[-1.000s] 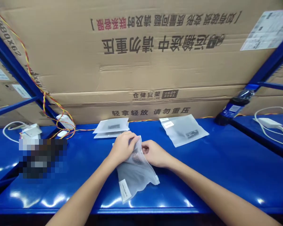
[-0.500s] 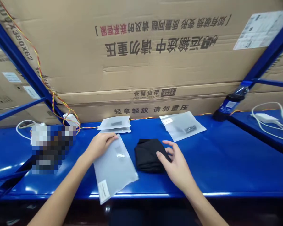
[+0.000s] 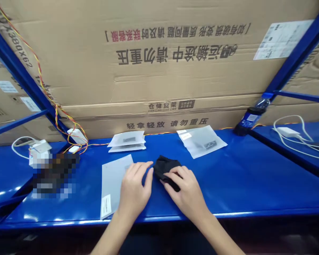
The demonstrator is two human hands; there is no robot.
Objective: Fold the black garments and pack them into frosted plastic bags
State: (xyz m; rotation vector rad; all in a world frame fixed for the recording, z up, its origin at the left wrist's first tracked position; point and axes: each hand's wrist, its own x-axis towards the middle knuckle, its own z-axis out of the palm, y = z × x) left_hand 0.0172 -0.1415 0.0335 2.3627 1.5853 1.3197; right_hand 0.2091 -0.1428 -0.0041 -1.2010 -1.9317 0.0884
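Pinches black cloth (image 3: 164, 167), outside plastic bag (image 3: 112, 180) yet still bunched, in right hand (image 3: 188, 189); holds left hand (image 3: 135, 188) open at its edge

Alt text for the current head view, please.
A right hand pinches a bundled black cloth on a glossy blue shelf, the open left hand close beside it. A flat rectangular frosted-plastic bag lies left; similar bags lie behind.
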